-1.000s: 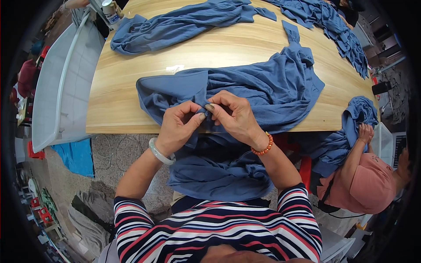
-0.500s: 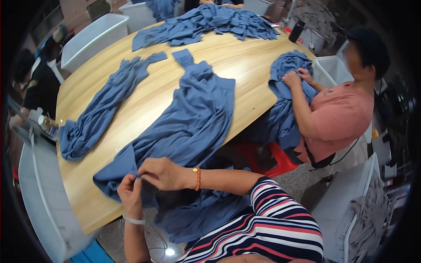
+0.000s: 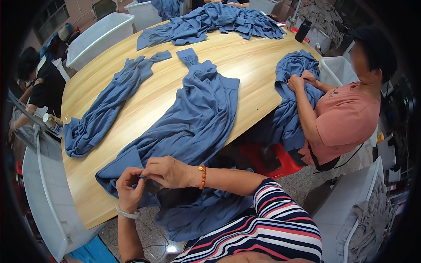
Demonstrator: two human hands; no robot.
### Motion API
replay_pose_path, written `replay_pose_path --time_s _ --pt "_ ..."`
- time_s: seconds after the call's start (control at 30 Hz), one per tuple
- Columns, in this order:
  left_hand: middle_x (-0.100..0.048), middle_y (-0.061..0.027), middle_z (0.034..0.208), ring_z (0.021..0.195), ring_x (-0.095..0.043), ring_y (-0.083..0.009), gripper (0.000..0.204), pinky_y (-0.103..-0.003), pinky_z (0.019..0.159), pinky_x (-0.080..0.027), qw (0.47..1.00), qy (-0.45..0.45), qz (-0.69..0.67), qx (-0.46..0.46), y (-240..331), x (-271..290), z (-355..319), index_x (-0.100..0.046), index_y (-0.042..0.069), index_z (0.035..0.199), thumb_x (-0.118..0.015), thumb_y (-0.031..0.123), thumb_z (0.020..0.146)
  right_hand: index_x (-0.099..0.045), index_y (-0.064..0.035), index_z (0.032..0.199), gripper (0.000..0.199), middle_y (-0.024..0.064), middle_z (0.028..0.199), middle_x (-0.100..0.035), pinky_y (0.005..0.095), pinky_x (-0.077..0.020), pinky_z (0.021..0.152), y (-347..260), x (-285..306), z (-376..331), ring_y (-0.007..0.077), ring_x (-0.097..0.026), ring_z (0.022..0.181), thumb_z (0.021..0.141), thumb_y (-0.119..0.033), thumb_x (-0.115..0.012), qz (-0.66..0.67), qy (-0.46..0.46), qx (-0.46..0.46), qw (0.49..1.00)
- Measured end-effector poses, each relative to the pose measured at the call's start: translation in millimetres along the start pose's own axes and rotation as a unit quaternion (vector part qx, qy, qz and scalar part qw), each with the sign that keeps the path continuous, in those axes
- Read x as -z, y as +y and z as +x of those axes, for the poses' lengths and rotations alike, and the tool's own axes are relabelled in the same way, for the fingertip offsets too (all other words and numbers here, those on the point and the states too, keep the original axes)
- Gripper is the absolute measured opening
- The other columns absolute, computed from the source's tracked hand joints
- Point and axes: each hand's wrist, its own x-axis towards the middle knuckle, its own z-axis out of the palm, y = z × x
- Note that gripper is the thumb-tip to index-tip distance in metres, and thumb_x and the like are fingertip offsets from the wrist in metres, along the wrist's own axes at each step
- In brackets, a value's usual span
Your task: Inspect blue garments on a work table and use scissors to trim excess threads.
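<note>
Blue garment [image 3: 193, 127]: at table [image 3: 258, 57] near edge, unmoved since a second ago. Left hand [image 3: 129, 188], right hand [image 3: 169, 172]: both still pinching its hem; work unfinished.

4 blue garments [image 3: 193, 127] + 1 heap, 3 white bins [image 3: 98, 37], 1 wooden table [image 3: 254, 57], 1 red stool [image 3: 267, 160]

A rumpled blue garment [image 3: 193, 127] lies stretched lengthwise across the wooden table [image 3: 254, 61], its near end hanging over the table's edge.
</note>
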Motion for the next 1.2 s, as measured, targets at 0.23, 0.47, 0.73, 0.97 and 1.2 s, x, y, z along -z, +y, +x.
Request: replay_pose_path --time_s 0.23,0.47,0.73,0.97,1.2 --pt "-0.062 -0.0056 0.094 0.085 -0.057 -0.0114 0.013 -0.023 0.079 -0.045 0.982 0.0 -0.178 0.06 -2.3 5.5 -0.1 -0.061 -0.002 0.095 -0.069 0.0 0.084 -0.063 0.0016 0.095 0.014 0.016 0.084 -0.061 0.0392 -0.0508 0.07 -5.1 0.7 1.6 0.0343 -0.063 0.078 0.082 -0.003 -0.065 0.037 0.023 -0.063 0.997" --pt "-0.062 -0.0052 0.09 0.081 -0.056 -0.0108 0.011 -0.022 0.076 -0.044 0.986 0.002 -0.157 0.062 -2.8 3.5 -1.5 -0.061 -0.001 0.089 -0.07 0.0 0.084 -0.062 0.002 0.092 0.013 0.0164 0.083 -0.061 0.0402 -0.0493 0.07 9.6 -4.1 -6.4 0.0347 -0.062 0.079 0.083 -0.007 -0.066 0.0 -0.031 -0.078 0.996" --pt "-0.061 -0.0065 0.094 0.083 -0.056 -0.0098 0.009 -0.021 0.075 -0.044 0.991 0.061 -0.119 0.03 1.6 -7.2 -10.2 -0.06 -0.002 0.092 -0.067 -0.002 0.086 -0.065 0.0027 0.089 0.01 0.0142 0.078 -0.061 0.035 -0.0481 0.062 4.2 -1.8 -2.0 0.0265 -0.061 0.066 0.085 -0.006 -0.065 0.012 -0.022 -0.114 0.993" --pt "-0.064 -0.0049 0.095 0.084 -0.058 -0.0091 0.013 -0.021 0.077 -0.046 0.983 0.063 -0.161 0.063 -0.6 -5.7 -10.6 -0.061 -0.002 0.094 -0.07 0.0 0.085 -0.066 0.0032 0.091 0.016 0.016 0.081 -0.063 0.0376 -0.0492 0.067 7.5 2.4 0.4 0.0309 -0.063 0.074 0.085 -0.011 -0.065 0.049 -0.078 -0.146 0.985" --pt "-0.063 -0.0063 0.095 0.087 -0.058 -0.0103 0.013 -0.023 0.079 -0.046 0.97 0.03 -0.223 0.093 -6.7 -0.6 -10.5 -0.061 -0.001 0.093 -0.072 0.002 0.085 -0.063 0.0023 0.084 0.012 0.0154 0.077 -0.061 0.0384 -0.0481 0.064 -2.2 1.8 -1.3 0.0319 -0.062 0.072 0.083 -0.009 -0.066 0.033 -0.057 -0.101 0.993"
